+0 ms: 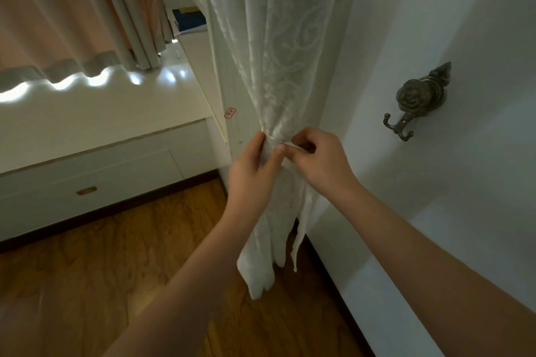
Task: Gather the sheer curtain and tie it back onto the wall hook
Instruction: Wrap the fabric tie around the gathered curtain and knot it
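In the centre of the frame the white patterned sheer curtain [278,66] hung gathered. The left hand [255,165] gripped the bundle; the right hand [319,156] pinched a thin white tie strip [285,144] around it. The dark metal rose-shaped wall hook [417,98] stood apart at the right, bare.

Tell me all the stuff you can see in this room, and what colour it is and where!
sheer curtain: one, white with swirls, bunched in the corner by the wall
tie-back band: one, white, thin, round the bunch, its end in the right hand
wall hook: one, dark bronze with a rose knob, on the white wall to the right, nothing on it
thick curtain: one, peach, upper left
window seat: one, white, with a drawer under it, left
sticker: one, white with red edge, on the frame
floor: brown wood, below
left hand: grips the gathered curtain
right hand: pinches the band
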